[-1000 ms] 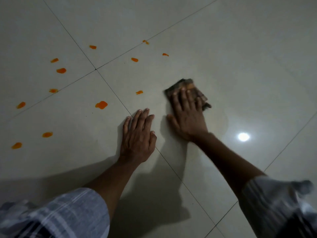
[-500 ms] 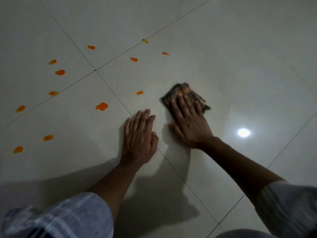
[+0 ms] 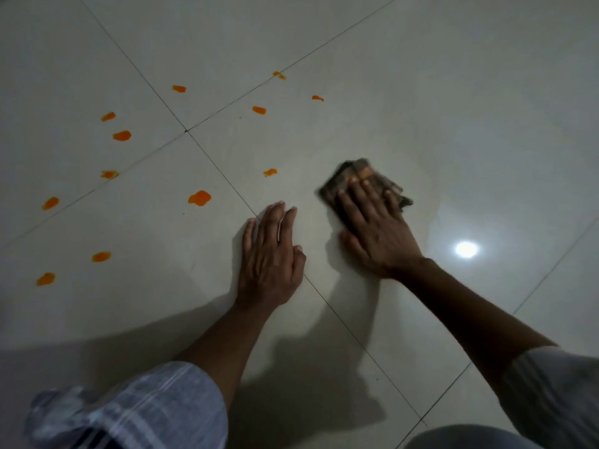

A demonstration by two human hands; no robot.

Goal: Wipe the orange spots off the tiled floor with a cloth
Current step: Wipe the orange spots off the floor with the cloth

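My right hand lies flat on a dark brown folded cloth stained orange, pressing it to the pale tiled floor. The fingers cover most of the cloth. My left hand rests palm down on the floor just left of it, holding nothing. Several orange spots dot the tiles to the left and beyond: a large spot near my left hand, a small spot just left of the cloth, and more spots such as one far left.
Dark grout lines cross at a joint among the spots. A bright lamp reflection shines on the tile right of my right hand. My striped sleeves fill the lower corners.
My right hand has slid the cloth to the right and slightly toward me across the tile. My left hand has stayed planted in the same place.
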